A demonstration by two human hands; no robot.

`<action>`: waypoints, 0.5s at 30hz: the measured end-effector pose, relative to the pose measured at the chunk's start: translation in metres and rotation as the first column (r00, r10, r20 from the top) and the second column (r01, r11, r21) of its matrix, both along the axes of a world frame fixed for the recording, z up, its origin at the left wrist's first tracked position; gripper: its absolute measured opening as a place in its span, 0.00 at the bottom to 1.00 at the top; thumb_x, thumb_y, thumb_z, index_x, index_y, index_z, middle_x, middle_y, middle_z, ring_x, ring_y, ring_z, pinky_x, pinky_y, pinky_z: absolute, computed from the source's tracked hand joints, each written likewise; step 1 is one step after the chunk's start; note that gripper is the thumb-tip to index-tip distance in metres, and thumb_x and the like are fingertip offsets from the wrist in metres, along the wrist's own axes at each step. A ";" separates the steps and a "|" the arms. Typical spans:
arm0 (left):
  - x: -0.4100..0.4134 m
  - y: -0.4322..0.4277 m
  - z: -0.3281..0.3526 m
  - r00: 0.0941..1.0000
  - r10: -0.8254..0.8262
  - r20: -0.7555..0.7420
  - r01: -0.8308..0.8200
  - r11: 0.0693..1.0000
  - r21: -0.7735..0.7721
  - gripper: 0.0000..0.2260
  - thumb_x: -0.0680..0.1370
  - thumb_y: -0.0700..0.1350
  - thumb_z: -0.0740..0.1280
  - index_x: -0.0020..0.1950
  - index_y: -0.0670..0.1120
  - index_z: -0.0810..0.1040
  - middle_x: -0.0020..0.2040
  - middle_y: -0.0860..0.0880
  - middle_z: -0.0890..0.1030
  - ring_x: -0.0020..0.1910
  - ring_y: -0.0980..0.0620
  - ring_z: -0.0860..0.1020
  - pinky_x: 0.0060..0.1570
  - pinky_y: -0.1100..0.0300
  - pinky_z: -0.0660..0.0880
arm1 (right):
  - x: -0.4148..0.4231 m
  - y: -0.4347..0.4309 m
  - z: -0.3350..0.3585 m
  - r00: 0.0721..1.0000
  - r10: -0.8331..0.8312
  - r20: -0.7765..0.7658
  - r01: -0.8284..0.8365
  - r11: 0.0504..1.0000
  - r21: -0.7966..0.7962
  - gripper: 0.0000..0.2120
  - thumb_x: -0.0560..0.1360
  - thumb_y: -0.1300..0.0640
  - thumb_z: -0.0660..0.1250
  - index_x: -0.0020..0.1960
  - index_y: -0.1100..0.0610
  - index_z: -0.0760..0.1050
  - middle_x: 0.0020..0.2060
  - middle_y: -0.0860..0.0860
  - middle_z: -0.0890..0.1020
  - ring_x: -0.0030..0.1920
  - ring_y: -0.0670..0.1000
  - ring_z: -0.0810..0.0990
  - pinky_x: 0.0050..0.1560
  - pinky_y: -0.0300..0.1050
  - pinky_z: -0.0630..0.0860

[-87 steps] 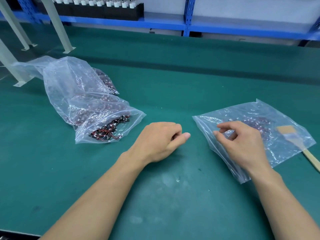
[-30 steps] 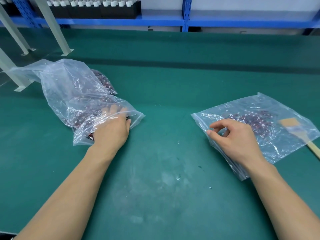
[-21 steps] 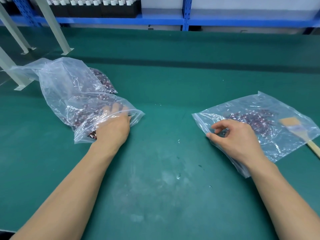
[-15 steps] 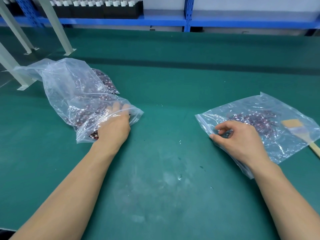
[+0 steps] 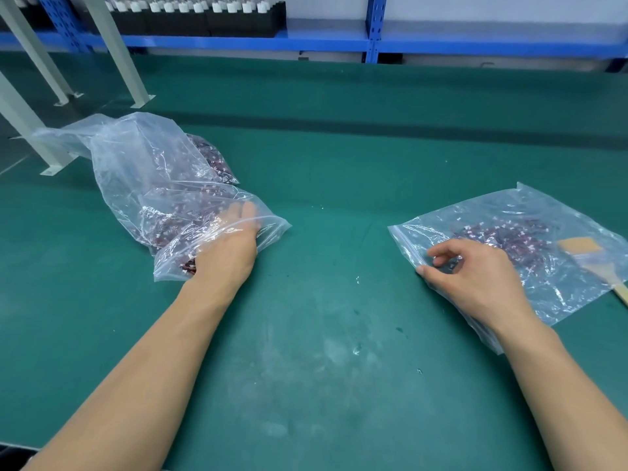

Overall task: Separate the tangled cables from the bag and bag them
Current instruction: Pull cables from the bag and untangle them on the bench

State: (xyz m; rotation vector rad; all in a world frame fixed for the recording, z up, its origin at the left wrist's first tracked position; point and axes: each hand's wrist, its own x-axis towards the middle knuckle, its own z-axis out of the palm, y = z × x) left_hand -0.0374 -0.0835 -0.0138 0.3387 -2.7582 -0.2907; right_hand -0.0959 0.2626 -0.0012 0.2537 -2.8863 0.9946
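Observation:
A large crumpled clear bag lies at the left of the green mat, full of tangled red-and-black cables. My left hand reaches into its open mouth. The fingers show only blurred through the plastic, so any hold on cables stays hidden. At the right lies a smaller clear zip bag with a small heap of the same cables inside. My right hand rests on that bag's near left corner, thumb and curled fingers pinching the plastic at its mouth.
A wooden-handled brush lies on the right edge of the zip bag. Grey metal frame legs stand at the back left. A blue shelf with dark trays of white-capped parts runs behind the green mat.
My left hand has moved from the middle of the mat leftward into the large bag's mouth and has stayed there for the last second. My right hand has kept its hold on the zip bag.

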 end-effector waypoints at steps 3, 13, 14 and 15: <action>0.000 -0.002 0.001 1.000 -0.011 -0.006 0.011 0.999 0.030 0.10 0.77 0.37 0.57 0.50 0.54 0.64 0.44 0.54 0.61 0.42 0.48 0.66 0.37 0.55 0.59 | 0.000 0.000 0.000 1.000 0.001 0.002 -0.001 1.000 0.003 0.08 0.68 0.46 0.77 0.44 0.41 0.80 0.39 0.38 0.82 0.42 0.43 0.79 0.49 0.53 0.80; 0.004 0.004 0.009 0.991 0.036 -0.125 -0.038 0.999 -0.007 0.12 0.80 0.37 0.58 0.52 0.52 0.77 0.45 0.53 0.67 0.42 0.46 0.71 0.42 0.55 0.65 | 0.000 0.000 0.000 1.000 0.007 -0.006 -0.007 1.000 0.004 0.07 0.69 0.45 0.77 0.44 0.40 0.80 0.39 0.38 0.82 0.42 0.40 0.78 0.47 0.52 0.80; 0.006 0.004 0.009 0.989 0.012 -0.147 -0.009 1.000 0.019 0.13 0.81 0.38 0.58 0.53 0.54 0.78 0.46 0.54 0.68 0.42 0.49 0.69 0.44 0.55 0.64 | 0.000 0.000 -0.001 1.000 0.009 -0.006 -0.009 1.000 0.005 0.07 0.69 0.45 0.77 0.44 0.41 0.80 0.39 0.38 0.82 0.42 0.40 0.78 0.47 0.51 0.79; 0.008 0.005 0.009 0.986 -0.013 -0.166 0.022 0.999 0.049 0.13 0.82 0.40 0.58 0.51 0.57 0.78 0.46 0.55 0.68 0.42 0.52 0.68 0.44 0.56 0.63 | 0.000 0.001 -0.001 1.000 0.011 -0.006 -0.011 1.000 0.006 0.07 0.70 0.45 0.77 0.44 0.41 0.80 0.39 0.38 0.82 0.42 0.40 0.78 0.47 0.51 0.79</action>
